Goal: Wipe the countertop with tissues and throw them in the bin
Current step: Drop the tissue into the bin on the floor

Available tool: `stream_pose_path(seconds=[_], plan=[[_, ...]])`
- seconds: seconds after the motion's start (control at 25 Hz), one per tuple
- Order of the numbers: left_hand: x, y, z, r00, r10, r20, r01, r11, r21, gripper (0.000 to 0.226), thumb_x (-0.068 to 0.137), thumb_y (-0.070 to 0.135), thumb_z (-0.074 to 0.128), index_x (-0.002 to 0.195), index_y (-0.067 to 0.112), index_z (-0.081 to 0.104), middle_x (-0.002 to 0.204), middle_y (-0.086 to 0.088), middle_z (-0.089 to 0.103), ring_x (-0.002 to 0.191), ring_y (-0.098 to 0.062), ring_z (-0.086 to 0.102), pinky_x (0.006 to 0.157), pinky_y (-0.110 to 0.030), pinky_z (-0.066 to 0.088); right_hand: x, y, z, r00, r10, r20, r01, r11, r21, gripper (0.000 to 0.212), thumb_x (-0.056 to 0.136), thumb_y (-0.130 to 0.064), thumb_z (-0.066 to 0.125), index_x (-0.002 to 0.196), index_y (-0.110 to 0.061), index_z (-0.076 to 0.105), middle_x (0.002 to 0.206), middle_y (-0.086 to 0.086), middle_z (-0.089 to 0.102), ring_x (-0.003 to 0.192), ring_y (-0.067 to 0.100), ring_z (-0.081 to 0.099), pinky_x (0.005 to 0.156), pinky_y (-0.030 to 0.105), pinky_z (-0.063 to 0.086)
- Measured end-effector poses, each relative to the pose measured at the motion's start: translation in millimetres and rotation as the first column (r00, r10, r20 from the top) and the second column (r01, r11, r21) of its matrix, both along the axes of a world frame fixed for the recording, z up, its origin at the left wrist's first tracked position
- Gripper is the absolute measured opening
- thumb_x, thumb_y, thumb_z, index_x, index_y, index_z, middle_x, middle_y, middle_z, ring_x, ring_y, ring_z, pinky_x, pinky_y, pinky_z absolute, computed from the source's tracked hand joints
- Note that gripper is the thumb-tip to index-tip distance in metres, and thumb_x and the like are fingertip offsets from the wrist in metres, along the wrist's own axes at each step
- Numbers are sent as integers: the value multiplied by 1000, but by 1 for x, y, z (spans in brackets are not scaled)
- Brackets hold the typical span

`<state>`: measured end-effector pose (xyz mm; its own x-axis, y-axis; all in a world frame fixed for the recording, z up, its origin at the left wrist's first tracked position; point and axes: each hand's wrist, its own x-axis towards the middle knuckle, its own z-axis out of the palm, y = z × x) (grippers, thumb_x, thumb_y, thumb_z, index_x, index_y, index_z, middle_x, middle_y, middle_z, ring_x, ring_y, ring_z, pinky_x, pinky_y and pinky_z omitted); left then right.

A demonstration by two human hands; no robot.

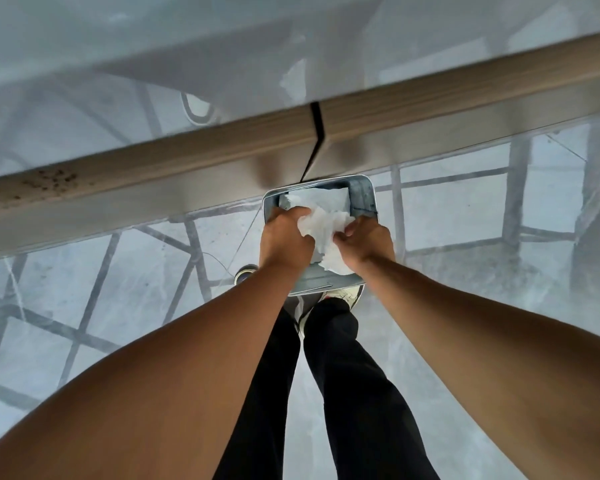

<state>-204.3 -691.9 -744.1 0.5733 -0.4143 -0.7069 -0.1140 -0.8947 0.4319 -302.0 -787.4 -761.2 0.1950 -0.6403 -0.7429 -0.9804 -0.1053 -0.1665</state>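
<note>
A crumpled white tissue is held between both hands directly over a small grey bin on the floor. My left hand grips its left side and my right hand pinches its right side. More white tissue lies inside the bin, toward its far side. The pale countertop fills the top of the view, above its beige front edge.
The bin stands against the base below the counter edge. My dark-trousered legs and shoes are just under it. The glossy grey floor reflects a lattice of frames on both sides.
</note>
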Motion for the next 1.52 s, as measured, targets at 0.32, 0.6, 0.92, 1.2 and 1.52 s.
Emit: stream_pose_path(seconds=[0.32,0.6,0.92,1.2,1.52], plan=[[6,3,32,999,-35,-4,35,999,2,62,84,22,68,143,28,50,137,-5,52,119,-24,58,93,-30,47,1,-5,30,994,-6,108,-1,998,59,43,87,-38,66,123,-17,57,122,4,66,110,23,63,81,24,43],[15,16,107,992,-103,69,102,995,19,63,86,35,62,146,29,44,139,-10,47,130,-31,46,103,-49,46,4,-3,108,972,147,181,-156,987,40,56,86,-38,67,134,-17,48,135,11,52,119,26,56,93,28,43],[7,54,205,949,-295,116,286,955,83,66,87,40,59,149,23,39,143,-12,42,134,-34,42,108,-50,41,-6,19,214,943,284,174,-288,958,0,61,90,-38,63,144,-17,41,142,13,43,129,31,48,106,40,44],[9,74,290,925,-339,172,329,941,82,64,89,45,56,148,26,39,144,-11,41,134,-33,41,110,-50,37,-2,41,303,936,279,213,-273,960,-59,54,90,-37,62,137,-15,47,134,14,47,120,32,53,100,39,48],[42,60,374,810,-430,398,493,868,-66,58,91,43,55,143,19,44,142,-13,48,132,-35,44,109,-47,36,-19,58,373,954,192,228,-167,978,-126,55,90,-37,61,137,-15,45,133,14,48,124,34,50,101,40,46]])
